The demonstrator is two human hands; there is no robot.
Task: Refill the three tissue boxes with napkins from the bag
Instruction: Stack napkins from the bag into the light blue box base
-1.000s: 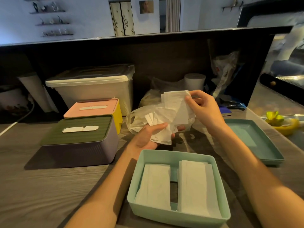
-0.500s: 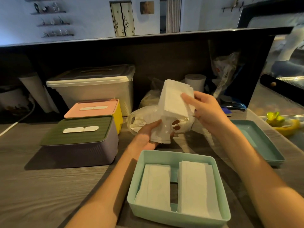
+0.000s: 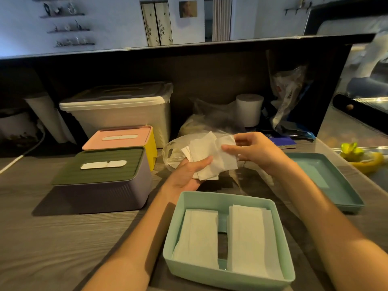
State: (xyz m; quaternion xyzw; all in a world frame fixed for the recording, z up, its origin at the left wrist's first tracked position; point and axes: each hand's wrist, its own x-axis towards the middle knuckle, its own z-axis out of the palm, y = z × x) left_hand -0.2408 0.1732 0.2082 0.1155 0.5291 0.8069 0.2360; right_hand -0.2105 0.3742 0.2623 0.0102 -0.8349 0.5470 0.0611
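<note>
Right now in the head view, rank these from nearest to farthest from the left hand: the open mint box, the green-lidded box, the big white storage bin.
From the left hand:
1. Open mint box, just below the hand, front centre.
2. Green-lidded box, to its left.
3. Big white storage bin, back left, behind the pink-lidded box.

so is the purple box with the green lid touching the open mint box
Apart. The head view shows a strip of bare table, crossed by the left forearm, between the purple box and the mint box.

Napkins (image 3: 212, 156) now lower, fanned flatter
</note>
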